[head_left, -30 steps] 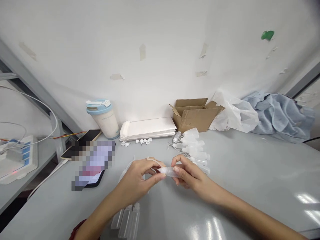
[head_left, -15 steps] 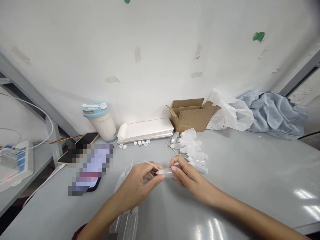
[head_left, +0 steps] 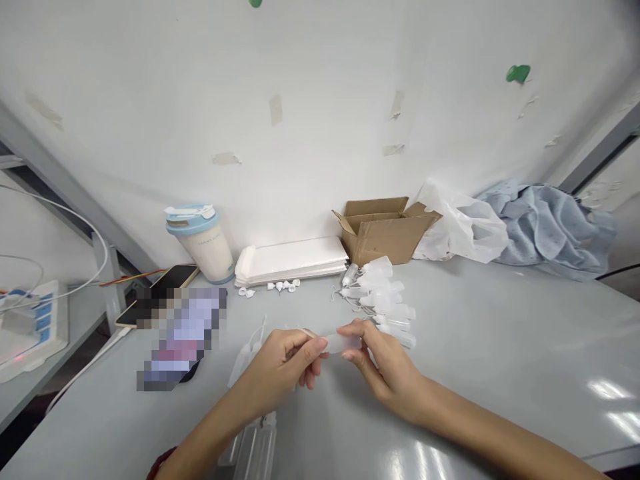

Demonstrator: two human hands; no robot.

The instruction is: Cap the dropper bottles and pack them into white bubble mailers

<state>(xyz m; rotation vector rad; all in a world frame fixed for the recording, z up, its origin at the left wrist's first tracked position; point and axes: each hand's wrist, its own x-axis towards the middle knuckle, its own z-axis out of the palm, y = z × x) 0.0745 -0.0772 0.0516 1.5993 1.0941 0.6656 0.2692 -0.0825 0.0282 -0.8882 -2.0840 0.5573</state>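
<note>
Between my two hands lies a small translucent plastic bottle, held roughly level above the table. My left hand pinches its left end, where the cap is hidden by my fingers. Thumb and fingers of my right hand close round the bottle's right end. Beyond my right hand is a pile of similar bottles with thin tubes. More clear bottles lie under and beside my left forearm. Several small white caps sit in front of a stack of white envelopes.
An open cardboard box, a white plastic bag and blue cloth line the wall. At the left are a blue-lidded cup, two phones and a power strip with cables.
My left hand's fingers have closed over the bottle's capped end and its lower fingers now show below. My right hand has shifted slightly to the right along the bottle.
</note>
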